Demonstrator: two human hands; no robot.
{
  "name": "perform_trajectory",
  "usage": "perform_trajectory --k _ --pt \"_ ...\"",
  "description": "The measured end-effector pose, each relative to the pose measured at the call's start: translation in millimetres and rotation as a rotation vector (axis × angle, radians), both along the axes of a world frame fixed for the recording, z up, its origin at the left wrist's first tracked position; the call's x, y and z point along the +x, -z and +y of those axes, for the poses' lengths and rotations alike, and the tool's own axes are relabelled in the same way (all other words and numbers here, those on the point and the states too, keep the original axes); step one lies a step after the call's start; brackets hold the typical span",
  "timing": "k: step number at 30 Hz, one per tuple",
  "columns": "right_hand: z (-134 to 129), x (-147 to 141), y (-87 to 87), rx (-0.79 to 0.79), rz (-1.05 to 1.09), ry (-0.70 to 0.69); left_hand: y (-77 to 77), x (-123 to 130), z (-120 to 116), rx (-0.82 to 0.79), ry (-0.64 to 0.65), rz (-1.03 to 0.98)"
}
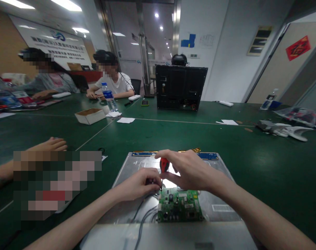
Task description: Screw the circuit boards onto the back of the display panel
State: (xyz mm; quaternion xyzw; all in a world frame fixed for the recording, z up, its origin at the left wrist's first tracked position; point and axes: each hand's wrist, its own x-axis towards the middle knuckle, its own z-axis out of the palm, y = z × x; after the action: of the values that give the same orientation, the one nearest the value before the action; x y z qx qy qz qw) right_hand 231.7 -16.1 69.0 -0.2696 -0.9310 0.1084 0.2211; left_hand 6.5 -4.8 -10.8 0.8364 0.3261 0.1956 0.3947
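My right hand (pixel 185 168) grips a screwdriver (pixel 164 165) with a red and black handle, its shaft pointing down. The tip meets the top left corner of a green circuit board (pixel 180 205). Close by the tip, my left hand (pixel 144 183) has its thumb and fingers pinched together; what lies between them is too small to make out. The board lies on the metal back of a flat display panel (pixel 220 194), which has a blue circuit strip (pixel 210 156) along its far edge. Grey cables (pixel 141 222) run from the board's left side toward me.
Another person's hand (pixel 47 144) rests on the green table (pixel 116 139) at left, beside a blurred-out area. Farther back are a white open box (pixel 90 116), a water bottle (pixel 109 97) and a black monitor housing (pixel 181 88). Two people sit across the table. Metal parts (pixel 280 129) lie at right.
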Motion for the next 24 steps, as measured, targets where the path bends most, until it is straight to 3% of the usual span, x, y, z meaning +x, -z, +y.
perform_trajectory --k 18,24 --pt "-2.7 2.0 -2.7 0.123 0.006 0.003 -2.7 1.5 -1.8 -0.037 -0.014 0.022" --pt "-6.0 4.7 -9.1 0.059 0.031 -0.029 -0.5 1.0 -0.8 -0.019 -0.026 0.017"
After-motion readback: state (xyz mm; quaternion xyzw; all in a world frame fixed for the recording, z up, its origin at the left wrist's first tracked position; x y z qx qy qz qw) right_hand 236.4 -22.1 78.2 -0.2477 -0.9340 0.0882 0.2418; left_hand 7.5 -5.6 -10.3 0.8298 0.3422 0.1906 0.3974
